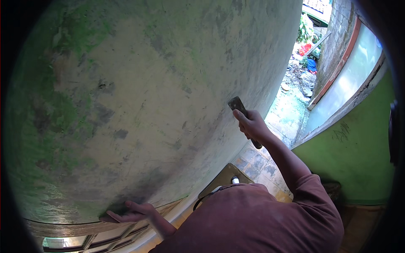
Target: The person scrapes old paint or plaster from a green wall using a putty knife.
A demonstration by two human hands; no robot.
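My right hand (252, 124) is closed around a dark, flat hand tool (238, 104), possibly a scraper or a chisel; its wide end points up and left, close to the wall. Whether that end touches the wall, I cannot tell. In front of me stands a large wall (152, 95) with worn, patchy green and whitish paint and grey spots. At its lower edge my left hand (129, 213) rests with the fingers apart and no tool in it, seemingly against the wall.
Below me, a brown board or tabletop (218, 182) bears a small white bottle with a dark cap (235, 180). A tiled floor (258, 164) leads to an opening with rubble outside. A green wall (351, 151) is on the right, window frames (104, 237) at lower left.
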